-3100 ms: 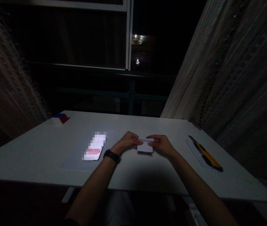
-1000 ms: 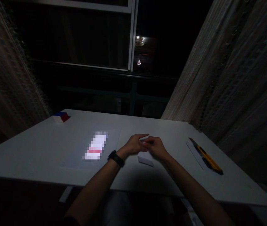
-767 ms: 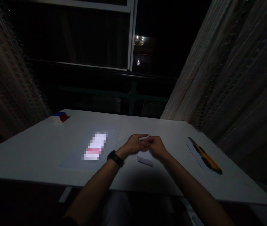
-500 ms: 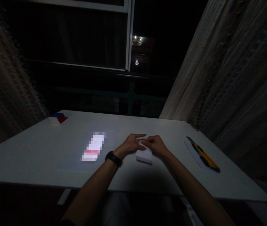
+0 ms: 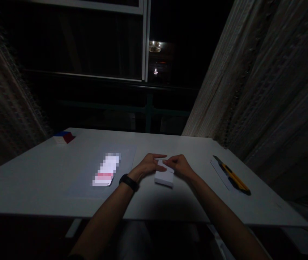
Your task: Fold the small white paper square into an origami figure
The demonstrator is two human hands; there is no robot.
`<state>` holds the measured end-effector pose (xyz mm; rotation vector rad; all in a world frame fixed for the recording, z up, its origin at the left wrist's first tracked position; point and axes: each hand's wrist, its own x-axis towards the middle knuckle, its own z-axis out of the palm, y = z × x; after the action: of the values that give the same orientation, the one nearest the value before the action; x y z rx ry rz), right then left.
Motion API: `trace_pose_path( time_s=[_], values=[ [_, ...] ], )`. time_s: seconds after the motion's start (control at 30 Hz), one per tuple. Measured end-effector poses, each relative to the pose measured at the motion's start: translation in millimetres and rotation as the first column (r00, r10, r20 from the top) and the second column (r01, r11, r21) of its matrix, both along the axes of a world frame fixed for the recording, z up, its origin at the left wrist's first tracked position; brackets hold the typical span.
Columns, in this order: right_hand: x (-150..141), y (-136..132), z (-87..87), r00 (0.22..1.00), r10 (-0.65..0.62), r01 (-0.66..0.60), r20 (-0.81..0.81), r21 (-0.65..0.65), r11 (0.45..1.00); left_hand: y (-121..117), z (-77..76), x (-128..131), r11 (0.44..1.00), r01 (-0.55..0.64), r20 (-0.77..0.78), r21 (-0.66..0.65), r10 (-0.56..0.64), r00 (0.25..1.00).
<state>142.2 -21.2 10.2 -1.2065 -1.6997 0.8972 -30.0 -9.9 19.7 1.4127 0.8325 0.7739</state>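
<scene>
- As the white tabletop (image 5: 193,148) spans the scene, its right side bears a yellow knife (image 5: 234,178).
- Left hand (image 5: 149,165): clamped on folded paper (image 5: 165,177) at its far left.
- Right hand (image 5: 180,164): pinching the paper's far end.
- Paper: mid-tabletop, right of the phone (image 5: 106,171).
</scene>
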Motion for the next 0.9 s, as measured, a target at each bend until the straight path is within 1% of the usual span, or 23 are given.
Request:
trace_pose_path(
  time_s=[0.07, 0.17, 0.27, 0.43, 0.6, 0.77, 0.9],
  values=[
    [0.0, 0.0, -0.2, 0.999, 0.009, -0.01, -0.036, -0.017, 1.0, -0.6, 1.4, -0.1, 1.0, -0.012, -0.002, 0.0, 0.012, 1.0],
    [0.2, -0.5, -0.2, 0.997, -0.012, 0.01, -0.076, -0.027, 1.0, -0.7, 3.0, -0.4, 1.0, -0.022, -0.018, 0.012, 0.022, 1.0],
    [0.9, -0.1, -1.9, 0.996, 0.0, -0.003, -0.085, -0.031, 1.0, -0.5, 3.9, -1.3, 0.999, -0.032, -0.01, 0.012, 0.032, 0.999],
    [2.0, 2.3, -7.2, 0.994, -0.045, 0.04, -0.1, -0.047, 0.998, -1.1, 5.7, -2.7, 0.999, -0.034, -0.012, 0.012, 0.034, 0.999],
    [2.7, 1.3, -4.5, 0.99, -0.003, -0.006, -0.14, -0.063, 0.998, -0.4, 6.4, -2.5, 0.999, -0.044, -0.023, 0.028, 0.045, 0.999],
    [3.7, 1.7, -4.4, 0.984, -0.094, 0.091, -0.149, -0.027, 0.995, -0.5, 7.8, -2.3, 0.999, -0.031, -0.014, -0.016, 0.031, 0.999],
    [5.1, 2.9, -6.8, 0.979, -0.13, 0.129, -0.158, -0.017, 0.992, -0.6, 6.8, -1.8, 1.0, 0.009, -0.008, -0.001, -0.009, 1.0]
  ],
)
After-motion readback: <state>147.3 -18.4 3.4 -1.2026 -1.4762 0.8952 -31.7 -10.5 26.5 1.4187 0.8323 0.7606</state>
